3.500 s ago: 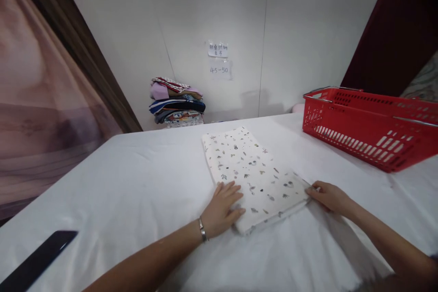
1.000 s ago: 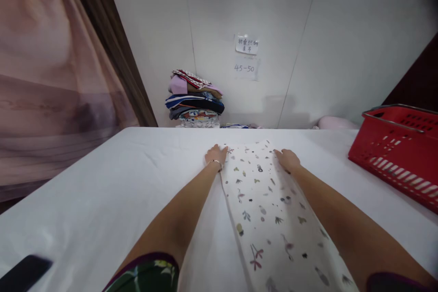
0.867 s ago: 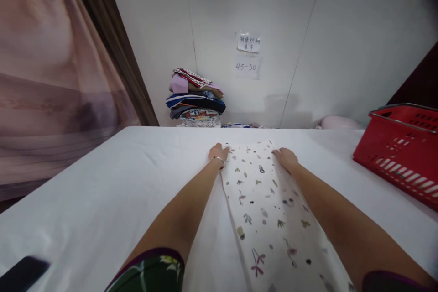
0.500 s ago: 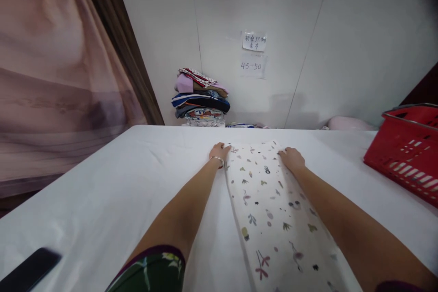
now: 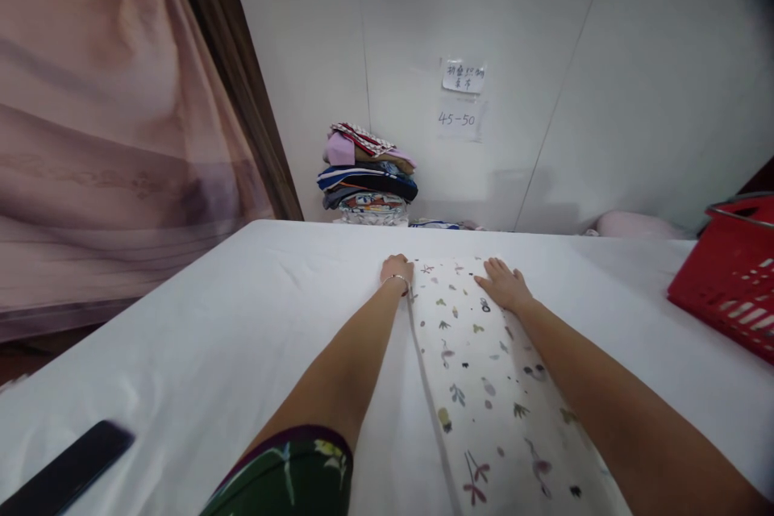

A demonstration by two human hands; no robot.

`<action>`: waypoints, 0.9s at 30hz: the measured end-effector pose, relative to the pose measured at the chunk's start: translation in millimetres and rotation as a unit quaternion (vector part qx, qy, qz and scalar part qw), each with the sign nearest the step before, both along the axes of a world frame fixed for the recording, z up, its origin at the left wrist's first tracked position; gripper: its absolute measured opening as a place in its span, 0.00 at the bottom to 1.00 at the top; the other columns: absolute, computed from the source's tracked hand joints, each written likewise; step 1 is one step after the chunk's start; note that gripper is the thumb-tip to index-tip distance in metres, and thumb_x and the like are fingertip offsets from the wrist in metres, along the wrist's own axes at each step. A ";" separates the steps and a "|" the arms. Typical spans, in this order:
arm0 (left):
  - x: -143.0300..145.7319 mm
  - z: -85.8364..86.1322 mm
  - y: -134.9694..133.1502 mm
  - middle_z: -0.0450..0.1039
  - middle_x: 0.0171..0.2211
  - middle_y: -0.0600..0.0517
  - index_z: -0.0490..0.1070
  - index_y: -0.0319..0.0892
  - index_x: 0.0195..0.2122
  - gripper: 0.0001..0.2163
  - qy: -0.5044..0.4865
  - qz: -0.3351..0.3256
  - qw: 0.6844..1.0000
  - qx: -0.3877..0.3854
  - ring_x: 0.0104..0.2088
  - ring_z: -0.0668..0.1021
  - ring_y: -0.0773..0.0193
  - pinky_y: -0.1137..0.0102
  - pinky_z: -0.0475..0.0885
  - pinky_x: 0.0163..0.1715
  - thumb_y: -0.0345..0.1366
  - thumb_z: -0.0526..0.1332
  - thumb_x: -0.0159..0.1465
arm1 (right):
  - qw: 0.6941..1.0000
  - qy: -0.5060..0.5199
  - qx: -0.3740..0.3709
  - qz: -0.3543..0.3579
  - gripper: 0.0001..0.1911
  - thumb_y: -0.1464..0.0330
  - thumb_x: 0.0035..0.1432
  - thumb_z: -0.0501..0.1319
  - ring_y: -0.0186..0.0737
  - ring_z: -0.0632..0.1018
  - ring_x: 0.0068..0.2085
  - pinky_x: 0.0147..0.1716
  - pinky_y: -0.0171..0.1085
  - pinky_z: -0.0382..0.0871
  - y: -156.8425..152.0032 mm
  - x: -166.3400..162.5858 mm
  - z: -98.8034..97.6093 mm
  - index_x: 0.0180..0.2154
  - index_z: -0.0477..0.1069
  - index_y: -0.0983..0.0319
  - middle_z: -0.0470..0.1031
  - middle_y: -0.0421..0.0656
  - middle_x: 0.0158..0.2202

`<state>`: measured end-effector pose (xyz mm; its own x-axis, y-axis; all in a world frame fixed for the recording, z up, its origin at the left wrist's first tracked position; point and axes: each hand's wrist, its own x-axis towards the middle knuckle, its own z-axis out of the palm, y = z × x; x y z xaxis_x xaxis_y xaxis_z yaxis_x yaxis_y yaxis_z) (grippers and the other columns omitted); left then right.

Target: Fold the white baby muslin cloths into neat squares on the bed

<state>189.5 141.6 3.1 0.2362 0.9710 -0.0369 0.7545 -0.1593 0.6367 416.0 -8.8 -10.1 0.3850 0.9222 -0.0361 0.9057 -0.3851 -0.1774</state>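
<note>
A folded white cloth with small leaf and flower prints (image 5: 484, 371) lies lengthwise on the white-covered table (image 5: 242, 322), running away from me. Both my arms reach out to its far end. My left hand (image 5: 397, 268), with a bracelet at the wrist, is curled at the far left corner of the cloth, and what its fingers hold is hidden. My right hand (image 5: 503, 285) lies flat on the far right part of the cloth with its fingers stretched out.
A red plastic basket (image 5: 734, 274) stands at the table's right edge. A stack of folded clothes (image 5: 368, 185) sits against the white wall behind the table. A dark phone (image 5: 66, 472) lies at the near left. A pink curtain (image 5: 109, 137) hangs on the left.
Earlier my hands were at the cloth's near end; now both reach to its far end. In the last half second my right hand opened flat on the cloth. The view shifted slightly left.
</note>
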 end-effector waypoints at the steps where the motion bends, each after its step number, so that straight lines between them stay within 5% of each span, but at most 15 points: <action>1: -1.3 1.8 -1.6 0.71 0.49 0.46 0.73 0.42 0.40 0.12 0.000 -0.005 1.000 0.005 0.50 0.71 0.56 0.68 0.66 0.45 0.38 0.57 0.58 | 1.000 0.006 0.000 0.001 0.31 0.53 0.61 0.42 0.44 0.42 0.64 0.59 0.54 0.38 0.6 0.1 1.9 0.61 0.49 0.60 0.40 0.44 0.65; 6: -31.7 16.4 -15.3 0.68 0.51 0.48 0.68 0.41 0.49 0.16 -0.015 -0.042 0.999 0.024 0.49 0.72 0.62 0.72 0.64 0.49 0.39 0.52 0.62 | 1.000 0.014 0.017 -0.003 0.29 0.54 0.62 0.40 0.45 0.46 0.64 0.59 0.53 0.44 -13.8 3.4 23.1 0.61 0.50 0.59 0.44 0.44 0.65; 11: -96.7 21.9 -67.2 0.67 0.51 0.50 0.66 0.44 0.51 0.17 0.004 -0.147 0.986 0.082 0.46 0.73 0.62 0.68 0.66 0.50 0.35 0.55 0.59 | 0.995 0.072 0.067 -0.030 0.25 0.58 0.59 0.49 0.46 0.59 0.60 0.58 0.43 0.53 -91.5 24.6 27.8 0.55 0.62 0.61 0.57 0.45 0.61; 14: -131.1 17.2 -127.8 0.64 0.54 0.48 0.62 0.44 0.54 0.22 0.031 -0.327 0.923 0.199 0.54 0.66 0.59 0.61 0.61 0.55 0.30 0.55 0.57 | 0.980 0.158 0.071 -0.094 0.28 0.56 0.55 0.53 0.48 0.71 0.51 0.50 0.41 0.64 -162.0 38.3 17.8 0.55 0.63 0.62 0.68 0.47 0.53; 18: -155.1 18.9 -219.6 0.59 0.58 0.47 0.56 0.46 0.58 0.27 0.031 -0.535 0.809 0.241 0.58 0.62 0.58 0.57 0.59 0.56 0.25 0.53 0.56 | 0.961 0.218 0.094 -0.141 0.30 0.56 0.51 0.55 0.46 0.74 0.47 0.48 0.39 0.66 -255.3 30.4 14.0 0.53 0.65 0.62 0.73 0.46 0.48; 22: -158.3 29.1 -279.4 0.60 0.58 0.48 0.56 0.48 0.58 0.25 0.019 -0.589 0.770 0.243 0.59 0.61 0.58 0.56 0.56 0.57 0.25 0.49 0.59 | 0.959 0.197 0.092 -0.184 0.28 0.55 0.49 0.55 0.47 0.75 0.43 0.45 0.40 0.68 -323.8 0.0 21.3 0.50 0.68 0.60 0.75 0.44 0.44; 27: -144.8 24.5 -300.2 0.63 0.56 0.48 0.59 0.46 0.56 0.22 0.016 -0.595 0.757 0.270 0.59 0.61 0.59 0.55 0.52 0.59 0.26 0.52 0.60 | 0.957 0.187 0.081 -0.208 0.29 0.51 0.50 0.54 0.47 0.76 0.38 0.39 0.41 0.70 -366.2 -17.5 21.1 0.49 0.69 0.60 0.77 0.44 0.37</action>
